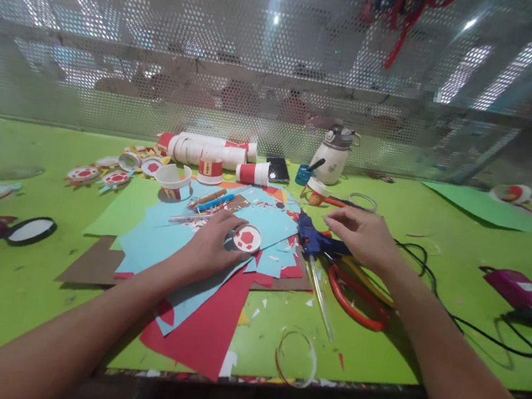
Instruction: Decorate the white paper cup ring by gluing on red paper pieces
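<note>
My left hand [211, 248] curls its thumb and fingers around the edge of a small round white paper-cup base [247, 239]. Red paper pieces are stuck on its face, a larger one in the middle and smaller ones around it. Under this hand lie light blue paper sheets [150, 235]. My right hand [363, 237] is above the handle of a blue glue gun [311, 234], its thumb and fingertips drawn together. Whether something small is between them cannot be made out. Red-handled scissors [355, 303] lie just below this hand.
Cut paper cups [172, 180] and stacked cups [213, 153] stand at the back. Finished turtle shapes [115, 180] lie at left. A bottle [332, 155], a phone [278, 170] and a blue jar [304, 175] are farther back. A black cord [475, 335] crosses the right side.
</note>
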Demonstrator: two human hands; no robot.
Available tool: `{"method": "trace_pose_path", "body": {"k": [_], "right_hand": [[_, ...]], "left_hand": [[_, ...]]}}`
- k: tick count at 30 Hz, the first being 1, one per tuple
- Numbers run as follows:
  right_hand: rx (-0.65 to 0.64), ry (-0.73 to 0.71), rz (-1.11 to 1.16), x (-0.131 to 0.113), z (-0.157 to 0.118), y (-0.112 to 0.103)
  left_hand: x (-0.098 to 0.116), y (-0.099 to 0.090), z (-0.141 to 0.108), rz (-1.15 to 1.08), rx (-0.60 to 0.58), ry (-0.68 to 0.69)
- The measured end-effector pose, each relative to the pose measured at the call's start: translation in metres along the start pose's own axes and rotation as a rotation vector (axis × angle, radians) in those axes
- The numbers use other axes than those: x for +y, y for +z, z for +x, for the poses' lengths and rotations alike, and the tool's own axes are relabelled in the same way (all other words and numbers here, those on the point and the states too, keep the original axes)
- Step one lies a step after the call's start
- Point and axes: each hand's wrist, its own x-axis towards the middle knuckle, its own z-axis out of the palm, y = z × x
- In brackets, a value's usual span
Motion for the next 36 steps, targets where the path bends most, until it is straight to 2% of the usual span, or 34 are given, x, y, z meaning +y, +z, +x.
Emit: {"method": "trace_pose_path", "body": {"k": [9,18,27,36], "right_hand": [[-0.261,-0.197,-0.222,0.006,-0.004,-0.012],[-0.375,-0.206,-0.402,0.017,-0.005,-0.016],[-0.404,-0.202,-0.428,0.018,-0.005,-0.013],[-0.392,-0.229,-0.459,0.018,-0.006,-0.012]], "left_hand": [[-0.009,0.002,0.0,-0.013,-0.015,-0.017],[-0.008,-0.001,0.001,-0.004,-0.024,0.015],[-0.009,-0.001,0.001,0.188,-0.081,0.015],[-0.012,0.0,0.001,0.23,-0.078,0.017]]}}
